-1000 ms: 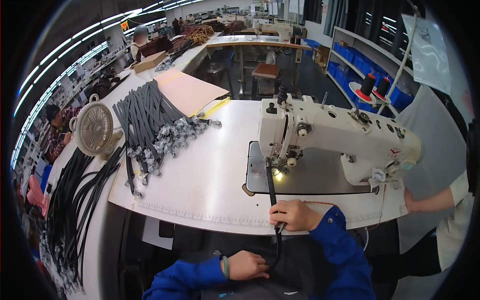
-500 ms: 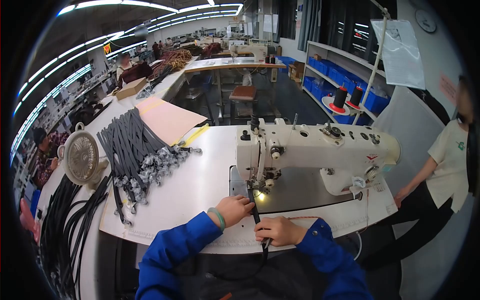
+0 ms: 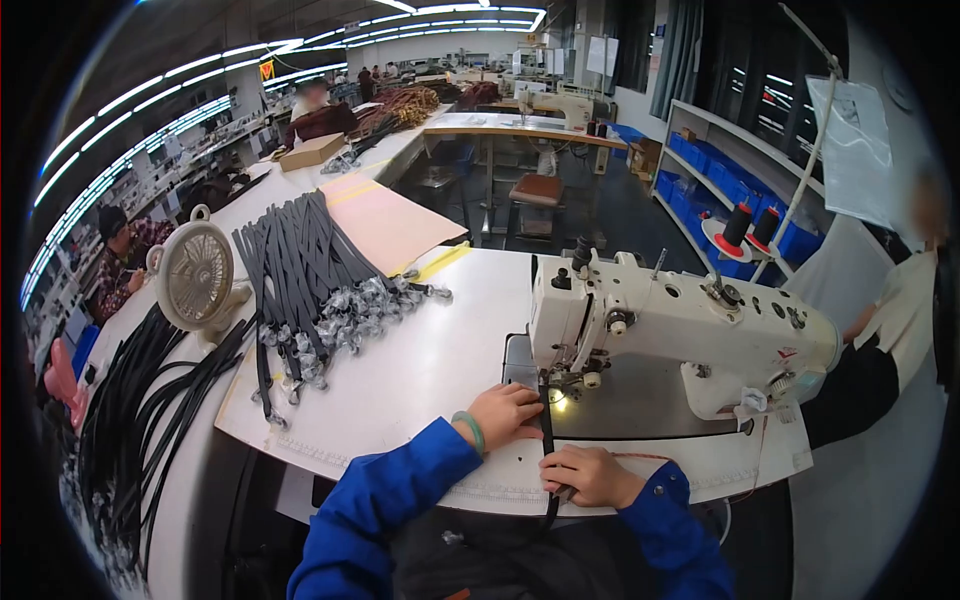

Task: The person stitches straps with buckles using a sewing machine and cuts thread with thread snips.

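Observation:
A narrow black strap (image 3: 547, 425) runs from under the presser foot of the white sewing machine (image 3: 700, 325) toward me and hangs over the table's front edge. My left hand (image 3: 503, 418), a green bangle at its wrist, lies on the strap's left side close to the foot, fingers together and bent against it. Nearer the edge, my right hand (image 3: 595, 476) pinches the strap between thumb and fingers. Something small and greyish shows under those fingers, too hidden to name. The machine's lamp lights the plate beside the needle.
Left on the table lies a pile of dark grey straps (image 3: 305, 260) with plastic-wrapped ends, beside a pink sheet (image 3: 395, 225). A small fan (image 3: 195, 275) stands farther left, above more black straps (image 3: 150, 420). Thread cones (image 3: 737, 225) stand behind the machine. Another person (image 3: 895, 310) is at the right.
The view has turned left, so the table and machine sit farther right. Both hands keep to the strap, with little visible shift along it. The person at right has changed posture.

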Demonstrator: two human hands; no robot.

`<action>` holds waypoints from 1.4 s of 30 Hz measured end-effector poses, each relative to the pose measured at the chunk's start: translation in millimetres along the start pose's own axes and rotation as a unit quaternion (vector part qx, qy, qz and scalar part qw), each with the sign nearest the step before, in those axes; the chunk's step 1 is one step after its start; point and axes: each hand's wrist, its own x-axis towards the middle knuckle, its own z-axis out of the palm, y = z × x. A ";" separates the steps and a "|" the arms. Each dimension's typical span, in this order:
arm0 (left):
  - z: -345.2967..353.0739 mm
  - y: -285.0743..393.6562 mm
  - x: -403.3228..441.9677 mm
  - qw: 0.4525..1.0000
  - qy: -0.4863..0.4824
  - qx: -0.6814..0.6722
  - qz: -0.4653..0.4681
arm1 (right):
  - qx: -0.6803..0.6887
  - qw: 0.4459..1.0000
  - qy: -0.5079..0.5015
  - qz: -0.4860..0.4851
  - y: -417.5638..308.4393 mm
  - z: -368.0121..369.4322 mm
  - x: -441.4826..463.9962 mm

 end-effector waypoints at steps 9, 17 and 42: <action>1.9 -1.4 -1.0 1.000 0.000 -0.005 -0.011 | -0.014 1.000 -0.023 0.015 -0.9 -1.2 0.0; -0.5 0.1 0.3 1.000 -0.006 -0.005 -0.021 | -0.013 0.999 -0.028 0.011 -0.9 -1.1 -0.3; -1.6 -0.1 0.5 1.000 -0.004 -0.014 -0.023 | 0.005 1.000 -0.003 -0.002 3.4 3.0 -1.0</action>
